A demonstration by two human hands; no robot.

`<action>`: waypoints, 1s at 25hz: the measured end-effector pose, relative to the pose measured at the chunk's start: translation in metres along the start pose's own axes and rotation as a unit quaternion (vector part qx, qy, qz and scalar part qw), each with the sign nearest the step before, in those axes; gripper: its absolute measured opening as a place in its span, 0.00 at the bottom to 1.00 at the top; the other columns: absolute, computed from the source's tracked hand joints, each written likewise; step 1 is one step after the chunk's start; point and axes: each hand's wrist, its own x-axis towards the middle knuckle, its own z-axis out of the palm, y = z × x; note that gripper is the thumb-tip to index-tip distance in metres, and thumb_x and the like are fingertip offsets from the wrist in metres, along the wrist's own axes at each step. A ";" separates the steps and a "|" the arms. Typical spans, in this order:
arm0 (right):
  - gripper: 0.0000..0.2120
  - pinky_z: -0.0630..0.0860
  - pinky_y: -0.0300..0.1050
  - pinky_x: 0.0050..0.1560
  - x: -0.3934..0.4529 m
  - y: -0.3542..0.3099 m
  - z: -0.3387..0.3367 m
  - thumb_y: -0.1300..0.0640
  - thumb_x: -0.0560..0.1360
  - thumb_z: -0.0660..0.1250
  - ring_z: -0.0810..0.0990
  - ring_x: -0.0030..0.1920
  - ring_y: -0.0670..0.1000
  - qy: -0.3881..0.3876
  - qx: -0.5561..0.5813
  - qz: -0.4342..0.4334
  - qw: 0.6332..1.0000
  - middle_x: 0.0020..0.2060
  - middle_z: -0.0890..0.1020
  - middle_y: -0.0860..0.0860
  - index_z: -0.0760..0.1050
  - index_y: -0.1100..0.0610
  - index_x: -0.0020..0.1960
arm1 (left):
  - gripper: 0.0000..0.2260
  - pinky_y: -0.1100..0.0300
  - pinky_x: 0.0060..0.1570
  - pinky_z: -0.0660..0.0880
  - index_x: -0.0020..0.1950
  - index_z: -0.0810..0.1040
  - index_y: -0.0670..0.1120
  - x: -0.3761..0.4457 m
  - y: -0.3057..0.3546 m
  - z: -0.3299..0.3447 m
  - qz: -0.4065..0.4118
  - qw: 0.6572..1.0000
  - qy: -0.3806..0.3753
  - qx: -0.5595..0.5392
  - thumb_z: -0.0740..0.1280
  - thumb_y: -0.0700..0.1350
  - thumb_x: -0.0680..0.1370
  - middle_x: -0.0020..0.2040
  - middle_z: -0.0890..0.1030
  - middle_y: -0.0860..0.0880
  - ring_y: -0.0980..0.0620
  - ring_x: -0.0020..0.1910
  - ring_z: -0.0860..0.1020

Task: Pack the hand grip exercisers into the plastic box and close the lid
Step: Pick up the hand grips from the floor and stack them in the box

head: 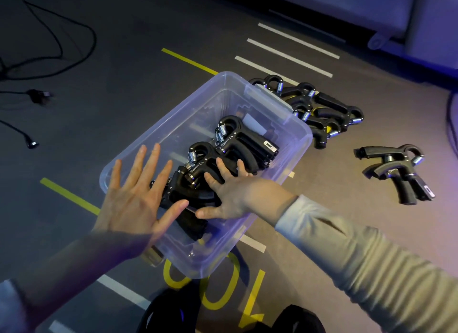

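Observation:
A clear plastic box (295,124) lies open on the floor in the head view, with no lid in sight. Several black hand grip exercisers (247,144) with steel springs lie inside it. My right hand (230,194) reaches in from the right, fingers straight, pressing on the exercisers near the box's middle. Fingers spread wide, my left hand (133,199) hovers over the box's near left rim, its thumb close to my right thumb. More exercisers are heaped behind the box (322,109), and a smaller cluster (399,171) lies on the floor to the right.
The grey floor carries yellow lines (69,196), white stripes (292,50) and yellow painted numerals (215,290). Black cables and a plug (37,94) lie at the far left. A pale wheeled unit (386,20) stands at the top right. Dark objects (223,318) sit at the bottom edge.

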 end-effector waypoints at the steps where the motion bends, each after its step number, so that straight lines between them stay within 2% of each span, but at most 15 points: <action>1: 0.44 0.43 0.64 0.72 0.000 0.001 0.002 0.27 0.70 0.53 0.31 0.71 0.67 0.005 0.003 0.001 1.000 0.73 0.28 0.48 0.33 0.44 0.75 | 0.37 0.34 0.65 0.58 0.70 0.67 0.39 0.001 0.000 -0.001 0.001 1.000 -0.001 -0.001 0.40 0.65 0.77 0.74 0.58 0.39 0.39 0.73 0.56; 3: 0.40 0.46 0.64 0.72 -0.002 0.006 0.000 0.29 0.72 0.52 0.35 0.73 0.66 0.021 0.020 -0.003 1.000 0.75 0.33 0.47 0.38 0.43 0.76 | 0.38 0.32 0.63 0.59 0.68 0.68 0.37 0.002 0.001 -0.005 0.003 1.000 -0.011 -0.004 0.40 0.65 0.77 0.73 0.59 0.38 0.38 0.71 0.58; 4: 0.37 0.51 0.63 0.71 -0.006 0.009 -0.003 0.30 0.73 0.52 0.41 0.75 0.65 0.054 0.028 -0.011 0.998 0.77 0.40 0.48 0.45 0.44 0.76 | 0.38 0.32 0.62 0.60 0.67 0.69 0.36 0.003 0.002 -0.008 0.008 1.000 -0.016 -0.006 0.41 0.65 0.77 0.72 0.60 0.37 0.36 0.70 0.60; 5: 0.33 0.58 0.60 0.69 -0.011 0.015 -0.006 0.32 0.75 0.52 0.52 0.75 0.63 0.118 0.031 -0.021 0.992 0.77 0.50 0.50 0.54 0.46 0.75 | 0.38 0.31 0.61 0.61 0.66 0.70 0.35 0.003 0.006 -0.011 0.012 1.000 -0.020 -0.011 0.41 0.65 0.77 0.72 0.62 0.36 0.35 0.69 0.63; 6: 0.29 0.66 0.56 0.63 -0.018 0.022 -0.007 0.35 0.76 0.53 0.63 0.71 0.60 0.212 0.036 -0.031 0.976 0.73 0.62 0.52 0.63 0.50 0.71 | 0.38 0.31 0.60 0.62 0.65 0.71 0.34 0.005 0.011 -0.016 0.020 0.999 -0.023 -0.020 0.42 0.64 0.77 0.71 0.64 0.35 0.34 0.67 0.66; 7: 0.24 0.70 0.52 0.56 -0.025 0.030 -0.006 0.38 0.77 0.54 0.70 0.66 0.58 0.318 0.050 -0.042 0.946 0.67 0.71 0.52 0.69 0.52 0.66 | 0.38 0.32 0.61 0.63 0.65 0.71 0.35 0.009 0.018 -0.022 0.034 0.998 -0.027 -0.034 0.42 0.65 0.77 0.70 0.65 0.36 0.35 0.66 0.68; 9: 0.18 0.73 0.48 0.51 -0.041 0.053 0.005 0.44 0.78 0.56 0.75 0.61 0.54 0.483 0.115 -0.052 0.866 0.60 0.76 0.50 0.72 0.53 0.62 | 0.38 0.37 0.63 0.63 0.68 0.68 0.38 0.024 0.040 -0.032 0.082 0.993 -0.031 -0.077 0.42 0.66 0.76 0.71 0.66 0.39 0.38 0.66 0.70; 11: 0.17 0.72 0.44 0.53 -0.057 0.090 0.027 0.48 0.77 0.57 0.75 0.60 0.50 0.591 0.182 -0.013 0.786 0.60 0.76 0.48 0.74 0.53 0.62 | 0.36 0.45 0.66 0.63 0.72 0.64 0.42 0.042 0.070 -0.039 0.152 0.982 -0.014 -0.115 0.45 0.66 0.74 0.73 0.63 0.43 0.42 0.67 0.69; 13: 0.17 0.70 0.41 0.56 -0.069 0.138 0.059 0.51 0.78 0.58 0.74 0.61 0.49 0.639 0.214 0.059 0.737 0.61 0.75 0.49 0.73 0.54 0.63 | 0.35 0.51 0.68 0.63 0.74 0.59 0.44 0.058 0.102 -0.039 0.217 0.968 -0.003 -0.122 0.45 0.65 0.74 0.75 0.59 0.46 0.46 0.70 0.64; 16: 0.19 0.68 0.46 0.61 -0.079 0.212 0.115 0.53 0.78 0.59 0.72 0.63 0.54 0.602 0.261 0.200 0.728 0.65 0.72 0.53 0.68 0.57 0.68 | 0.36 0.52 0.71 0.58 0.75 0.55 0.43 0.073 0.143 -0.031 0.251 0.961 -0.018 -0.111 0.46 0.67 0.75 0.77 0.49 0.45 0.47 0.75 0.53; 17: 0.21 0.67 0.48 0.63 -0.079 0.233 0.131 0.52 0.79 0.58 0.69 0.66 0.56 0.573 0.283 0.247 0.728 0.68 0.69 0.55 0.65 0.57 0.70 | 0.36 0.50 0.70 0.59 0.74 0.56 0.42 0.076 0.153 -0.028 0.249 0.963 -0.015 -0.105 0.47 0.65 0.74 0.77 0.47 0.44 0.45 0.75 0.52; 19: 0.26 0.62 0.53 0.69 -0.074 0.269 0.154 0.47 0.80 0.55 0.61 0.72 0.58 0.506 0.332 0.308 0.734 0.73 0.60 0.57 0.59 0.57 0.74 | 0.34 0.45 0.64 0.67 0.72 0.62 0.40 0.082 0.167 -0.022 0.241 0.966 0.006 -0.090 0.52 0.63 0.75 0.76 0.52 0.41 0.40 0.73 0.57; 23: 0.25 0.59 0.59 0.71 -0.060 0.320 0.176 0.42 0.79 0.52 0.58 0.72 0.61 0.414 0.376 0.311 0.768 0.73 0.59 0.58 0.66 0.56 0.69 | 0.33 0.44 0.55 0.73 0.67 0.70 0.37 0.092 0.179 -0.014 0.229 0.972 0.024 -0.053 0.51 0.61 0.74 0.73 0.62 0.39 0.37 0.70 0.63; 25: 0.24 0.56 0.60 0.73 -0.055 0.337 0.183 0.42 0.80 0.50 0.52 0.75 0.61 0.358 0.388 0.317 0.788 0.75 0.57 0.58 0.67 0.54 0.69 | 0.32 0.42 0.53 0.76 0.66 0.71 0.37 0.094 0.180 -0.011 0.223 0.973 0.025 -0.055 0.51 0.60 0.74 0.72 0.64 0.40 0.38 0.70 0.63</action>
